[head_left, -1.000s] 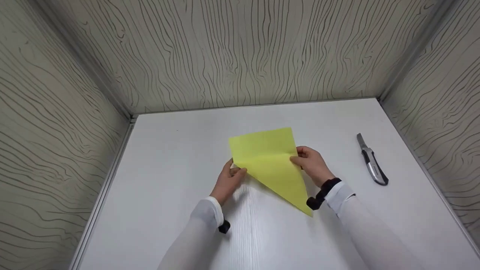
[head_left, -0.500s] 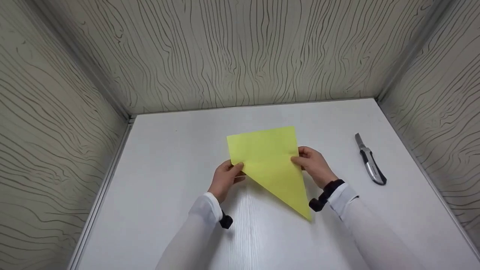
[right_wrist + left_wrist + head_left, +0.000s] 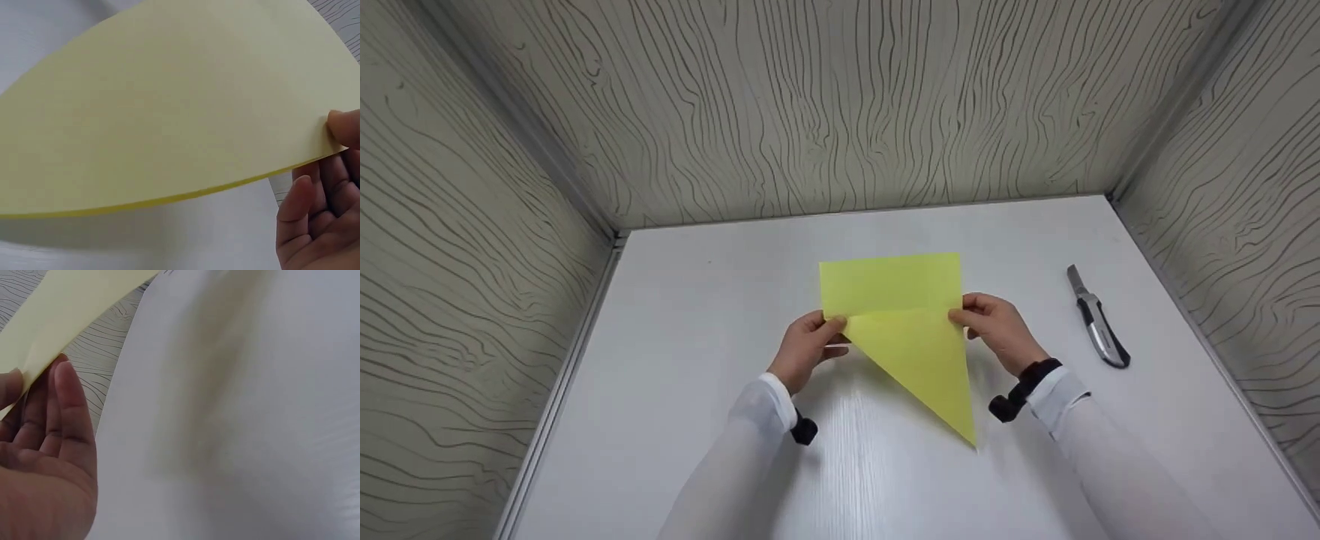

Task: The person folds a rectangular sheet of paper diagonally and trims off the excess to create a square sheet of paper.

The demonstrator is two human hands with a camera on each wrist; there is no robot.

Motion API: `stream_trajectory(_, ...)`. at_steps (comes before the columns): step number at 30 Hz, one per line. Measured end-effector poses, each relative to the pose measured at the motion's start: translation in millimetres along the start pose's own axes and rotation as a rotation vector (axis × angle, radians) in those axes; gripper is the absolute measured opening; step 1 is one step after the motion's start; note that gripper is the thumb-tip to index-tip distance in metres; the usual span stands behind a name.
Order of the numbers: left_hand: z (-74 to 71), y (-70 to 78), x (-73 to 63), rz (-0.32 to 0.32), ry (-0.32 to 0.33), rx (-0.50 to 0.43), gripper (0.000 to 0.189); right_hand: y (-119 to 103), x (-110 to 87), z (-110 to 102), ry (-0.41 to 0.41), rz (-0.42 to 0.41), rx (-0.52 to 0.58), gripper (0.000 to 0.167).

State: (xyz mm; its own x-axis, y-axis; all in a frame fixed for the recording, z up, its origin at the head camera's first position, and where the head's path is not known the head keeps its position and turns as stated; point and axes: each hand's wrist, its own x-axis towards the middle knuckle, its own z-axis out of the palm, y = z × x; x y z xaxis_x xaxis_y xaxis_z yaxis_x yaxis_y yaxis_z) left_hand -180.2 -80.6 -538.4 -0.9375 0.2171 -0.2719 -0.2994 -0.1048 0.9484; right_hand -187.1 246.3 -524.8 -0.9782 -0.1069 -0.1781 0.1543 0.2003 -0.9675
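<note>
A yellow sheet of paper [image 3: 907, 330] is held up between both hands over the white table. Its top part is a rectangle; below, a slanting edge runs down to a point at the lower right. The left hand [image 3: 808, 346] pinches the paper's left edge, thumb on the front and fingers behind. At the right edge, the right hand [image 3: 997, 328] pinches it the same way. In the left wrist view the paper [image 3: 62, 315] rises from between thumb and fingers. A long stretch of the paper [image 3: 169, 112] fills the right wrist view, slightly bowed.
A utility knife [image 3: 1101, 319] with a silver and black handle lies on the table [image 3: 675, 390] to the right, blade pointing away. Wood-patterned panels [image 3: 840, 105] stand at the back and on both sides of the table.
The left hand has shifted its hold on the left edge, with its thumb now over the paper's front. The sheet has straightened and turned slightly, its lower point moving a little down and left.
</note>
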Motion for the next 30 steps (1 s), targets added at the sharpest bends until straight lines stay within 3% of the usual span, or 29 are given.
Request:
stream_trajectory(6,-0.4,4.4,-2.3,-0.029,-0.049,-0.041,0.033,-2.9,-2.2,-4.2,-0.052,0.038,0.086,0.027)
stream_trajectory(13,4.3,4.6,-0.8,-0.021,-0.115,-0.168,0.030,-6.8,-4.0,-5.0,-0.088,0.041,0.174,0.027)
stream_trajectory(20,2.1,8.0,-0.7,-0.046,-0.140,-0.204,0.030,-10.0,-5.6,-8.3,-0.101,0.032,0.162,0.040)
stream_trajectory(30,-11.1,17.1,-4.8,-0.053,-0.267,-0.138,0.030,-11.2,-6.6,-16.0,-0.093,-0.015,0.031,0.029)
